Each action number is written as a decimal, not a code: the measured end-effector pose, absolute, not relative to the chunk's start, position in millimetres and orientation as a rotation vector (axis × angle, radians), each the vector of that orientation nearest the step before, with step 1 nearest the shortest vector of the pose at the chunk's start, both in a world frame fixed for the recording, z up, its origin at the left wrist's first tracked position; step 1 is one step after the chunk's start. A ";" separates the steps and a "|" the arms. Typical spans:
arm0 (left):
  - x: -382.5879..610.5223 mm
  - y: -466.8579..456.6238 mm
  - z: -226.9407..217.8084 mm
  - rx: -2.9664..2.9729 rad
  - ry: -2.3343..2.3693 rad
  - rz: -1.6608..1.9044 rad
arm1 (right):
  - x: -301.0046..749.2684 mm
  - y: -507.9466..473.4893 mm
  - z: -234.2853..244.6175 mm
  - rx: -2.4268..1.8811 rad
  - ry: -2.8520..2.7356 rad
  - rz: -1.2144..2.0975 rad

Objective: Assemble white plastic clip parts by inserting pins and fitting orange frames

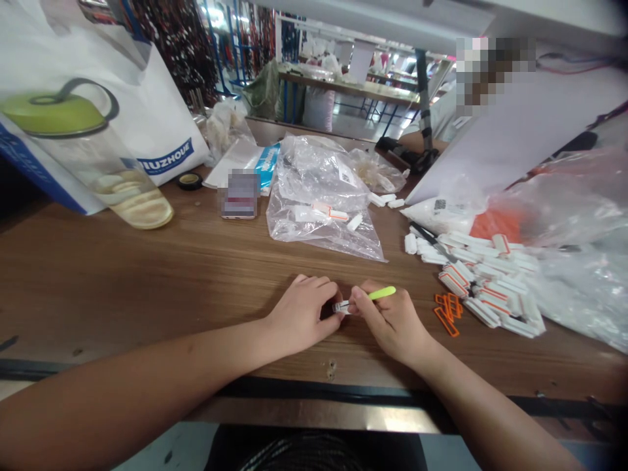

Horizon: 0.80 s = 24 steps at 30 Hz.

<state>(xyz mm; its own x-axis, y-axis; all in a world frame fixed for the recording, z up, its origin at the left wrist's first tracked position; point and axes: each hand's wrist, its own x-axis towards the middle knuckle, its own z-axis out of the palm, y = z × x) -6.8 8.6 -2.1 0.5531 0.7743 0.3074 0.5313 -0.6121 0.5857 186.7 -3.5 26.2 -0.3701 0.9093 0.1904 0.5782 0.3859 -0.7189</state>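
Note:
Near the table's front edge, my left hand (309, 304) pinches a small white plastic piece (342, 307) between thumb and fingers. My right hand (390, 320) is closed around a slim tool with a yellow-green handle (383, 293). Its thin tip meets the white piece, and what kind of tool it is I cannot make out. Right of my hands lie several thin orange plastic frames (446, 315). Beyond them is a heap of white plastic pieces (495, 304), some with orange edging, and a dark, narrow tool (432, 241) rests on the heap.
A clear plastic bag (318, 226) with a few white pieces lies ahead. Behind my left hand are a phone (239, 196), a black tape roll (189, 180) and a green-lidded bottle (132, 196). A white shopping bag (161, 111) stands left; clear plastic (579, 275) covers the right.

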 end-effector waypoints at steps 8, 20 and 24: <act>-6.9 8.3 -0.5 2.322 1.054 0.751 | 192.3 -0.9 21.4 -1.247 -1.836 0.812; -7.1 8.4 -0.4 2.314 1.045 0.756 | 194.8 6.1 18.2 -1.294 -1.684 0.901; -7.6 8.4 -0.1 2.317 1.046 0.757 | 195.7 7.0 16.6 -1.306 -1.713 0.886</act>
